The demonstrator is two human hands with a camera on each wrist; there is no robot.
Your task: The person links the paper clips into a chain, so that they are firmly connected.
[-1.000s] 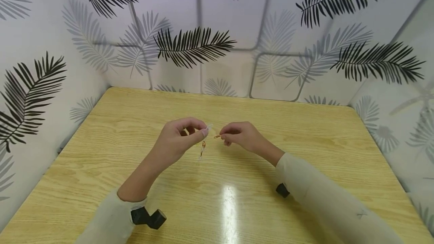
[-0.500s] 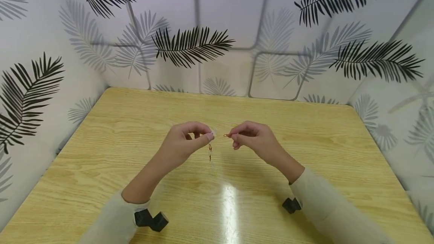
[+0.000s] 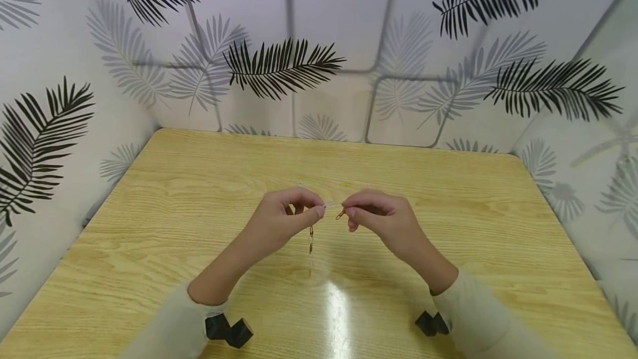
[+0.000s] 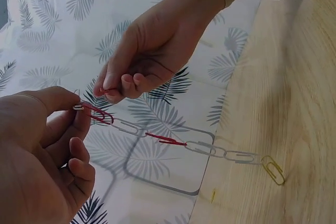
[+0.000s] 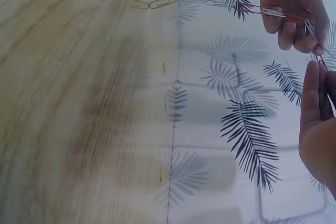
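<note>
My left hand (image 3: 286, 218) pinches a white paper clip (image 3: 327, 204) at the upper end of a paper clip chain. Below it hangs the rest, where a red paper clip (image 4: 167, 139), white paper clips (image 4: 126, 125) and a yellow end clip (image 4: 273, 170) show in the left wrist view. Just to the right, my right hand (image 3: 386, 218) pinches a single red paper clip (image 3: 340, 214), tilted down to the left. In the head view a small gap separates it from the white clip. Fingers cover part of both held clips.
A loose yellow paper clip (image 3: 345, 184) lies on the wooden table (image 3: 224, 170) beyond the hands. In the right wrist view, a white clip (image 5: 167, 106) and another yellow clip (image 5: 161, 176) lie near the table's edge. Leaf-patterned walls (image 3: 329, 98) enclose the back and sides.
Both hands have shifted right and closer to me, carrying the chain along. The red clip has turned from nearly level to slanting down. More of the white clip now sticks out from my left fingertips.
</note>
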